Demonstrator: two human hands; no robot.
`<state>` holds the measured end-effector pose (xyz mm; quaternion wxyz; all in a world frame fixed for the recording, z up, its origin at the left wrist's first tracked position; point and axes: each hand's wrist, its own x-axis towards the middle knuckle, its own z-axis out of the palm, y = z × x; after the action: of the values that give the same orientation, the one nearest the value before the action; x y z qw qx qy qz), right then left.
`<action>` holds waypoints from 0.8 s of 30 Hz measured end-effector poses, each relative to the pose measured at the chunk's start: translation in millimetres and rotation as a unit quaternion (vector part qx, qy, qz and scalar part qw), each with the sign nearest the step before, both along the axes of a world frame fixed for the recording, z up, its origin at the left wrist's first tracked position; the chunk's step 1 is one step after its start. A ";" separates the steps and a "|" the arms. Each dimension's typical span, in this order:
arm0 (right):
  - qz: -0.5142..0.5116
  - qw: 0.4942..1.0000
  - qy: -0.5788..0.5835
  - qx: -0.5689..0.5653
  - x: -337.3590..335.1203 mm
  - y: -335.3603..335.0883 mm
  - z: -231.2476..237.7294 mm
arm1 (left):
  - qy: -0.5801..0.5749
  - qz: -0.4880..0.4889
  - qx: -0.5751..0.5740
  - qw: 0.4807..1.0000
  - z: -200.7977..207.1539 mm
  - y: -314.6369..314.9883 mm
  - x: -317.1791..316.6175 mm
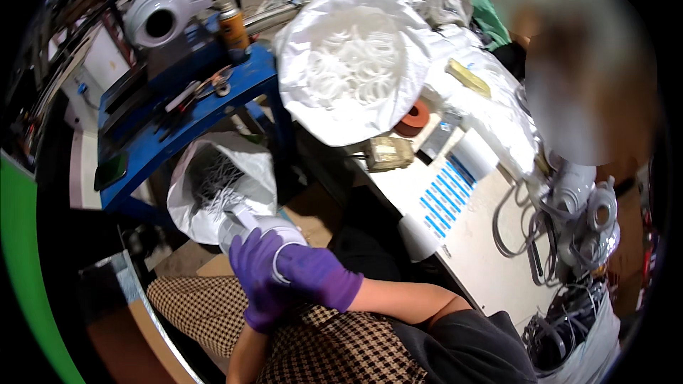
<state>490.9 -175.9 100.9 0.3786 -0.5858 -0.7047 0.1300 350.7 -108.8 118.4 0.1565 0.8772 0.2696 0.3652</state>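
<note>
Over my lap I hold a pale grey plastic housing (283,227), rounded and with a short handle-like piece sticking up. My left hand (257,274), in a purple glove, grips its near left side with the fingers wrapped over it. From the right, my right hand (320,275), in a matching glove, closes on the near end. A thin white plastic ring (278,270) shows as an arc between the two hands, around the near end of the housing. The palms and the underside of the part are hidden.
A white sack of translucent rings (284,57) stands ahead. Left of it, a blue bench (245,78) bears a similar housing (146,18) and a spray can (233,27). A bag of grey strips (186,203) sits below. On the white table (491,256) lie blue labels (447,199) and tape (413,119).
</note>
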 end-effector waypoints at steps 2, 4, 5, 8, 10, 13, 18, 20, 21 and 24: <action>0.011 1.000 -0.005 0.016 -0.9 2.7 -7.9 | 0.020 -0.002 0.011 1.000 -6.2 0.1 -4.0; 0.034 0.999 -0.028 -0.009 2.3 4.6 -7.5 | 0.029 -0.005 0.018 0.999 -8.6 -0.2 -5.8; 0.039 0.999 -0.031 -0.020 5.3 3.3 -4.6 | 0.033 -0.003 0.020 0.999 -9.9 -1.1 -4.9; 0.071 0.993 -0.015 -0.091 12.4 2.7 0.8 | 0.060 0.020 0.037 0.997 -23.7 -0.7 -4.6; 0.088 0.995 0.026 -0.029 7.2 -1.5 -30.4 | 0.059 0.022 0.046 0.997 -29.6 -5.9 -3.1; 0.097 0.989 0.101 -0.053 9.1 -15.0 -33.9 | 0.049 0.005 0.022 0.999 -41.7 -7.2 -3.3; -0.016 0.973 0.192 0.130 65.8 -74.6 37.4 | -0.006 -0.016 0.077 0.997 -13.5 -16.7 -15.5; -0.172 0.970 0.039 0.170 115.7 -112.0 36.2 | -0.047 -0.059 0.213 0.974 -1.1 -13.4 -24.1; -0.258 0.955 0.019 0.142 134.5 -127.6 37.1 | 0.005 -0.066 0.218 0.974 9.0 -22.1 -29.6; -0.427 0.891 -0.106 0.111 171.9 -155.2 4.3 | 0.082 -0.155 0.155 0.972 28.4 -44.1 -24.6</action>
<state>662.8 -331.1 105.3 0.3833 -0.7949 -0.4322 -0.1857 326.2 -152.9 146.8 0.0504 0.9488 0.0819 0.3008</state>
